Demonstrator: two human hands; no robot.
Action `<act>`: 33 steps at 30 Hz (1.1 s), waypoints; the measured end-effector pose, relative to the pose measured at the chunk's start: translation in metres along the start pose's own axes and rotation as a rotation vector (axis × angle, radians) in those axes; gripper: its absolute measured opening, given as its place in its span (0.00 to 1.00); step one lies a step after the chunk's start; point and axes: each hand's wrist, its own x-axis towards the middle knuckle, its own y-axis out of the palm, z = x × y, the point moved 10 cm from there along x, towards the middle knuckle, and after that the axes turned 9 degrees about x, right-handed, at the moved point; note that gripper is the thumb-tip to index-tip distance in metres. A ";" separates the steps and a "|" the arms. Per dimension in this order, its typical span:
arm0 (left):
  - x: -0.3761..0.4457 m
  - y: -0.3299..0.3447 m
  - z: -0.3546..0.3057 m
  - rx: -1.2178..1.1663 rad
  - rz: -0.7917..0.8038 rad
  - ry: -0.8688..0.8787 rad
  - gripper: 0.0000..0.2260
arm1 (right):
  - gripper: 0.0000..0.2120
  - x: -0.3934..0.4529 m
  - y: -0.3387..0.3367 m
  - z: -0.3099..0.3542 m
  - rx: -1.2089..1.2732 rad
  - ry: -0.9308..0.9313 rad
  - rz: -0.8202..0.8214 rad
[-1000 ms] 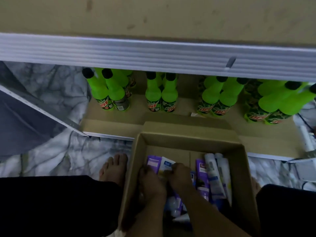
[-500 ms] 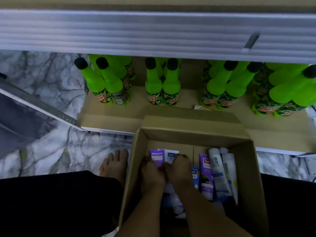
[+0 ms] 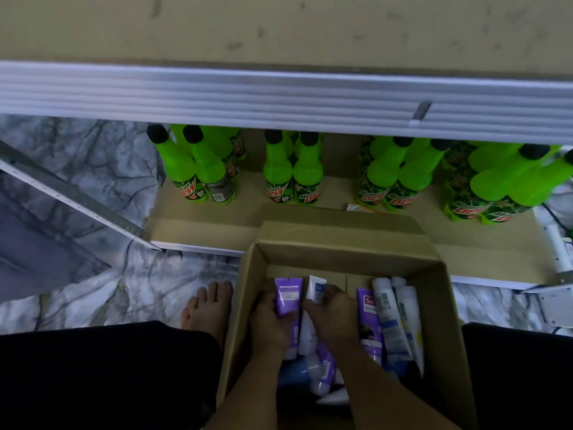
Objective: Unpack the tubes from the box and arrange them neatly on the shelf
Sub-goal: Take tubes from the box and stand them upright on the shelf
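Hands [image 3: 302, 321] higher (seemingly), tubes [image 3: 288, 294] raised

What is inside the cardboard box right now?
Inside the box: purple and white tubes, the left hand gripping a purple tube, the right hand on a white one. The forearms hide the rest.

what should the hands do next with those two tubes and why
Probably lift both straight up out of the cardboard box. The left hand already grips the purple tube and the right hand grips the white tube, both with ends raised above the loose tubes lying beside them. The upper shelf ahead looks bare, while green bottles crowd the lower one.
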 end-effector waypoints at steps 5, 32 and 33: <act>0.013 -0.009 -0.005 -0.080 0.034 -0.037 0.17 | 0.08 -0.014 -0.006 0.030 0.251 -0.149 0.096; -0.134 -0.253 -0.362 -0.369 0.028 0.736 0.21 | 0.08 -0.144 -0.202 0.373 0.767 -0.746 0.069; -0.136 -0.262 -0.371 -0.370 0.018 0.753 0.21 | 0.09 -0.149 -0.208 0.387 0.769 -0.767 0.076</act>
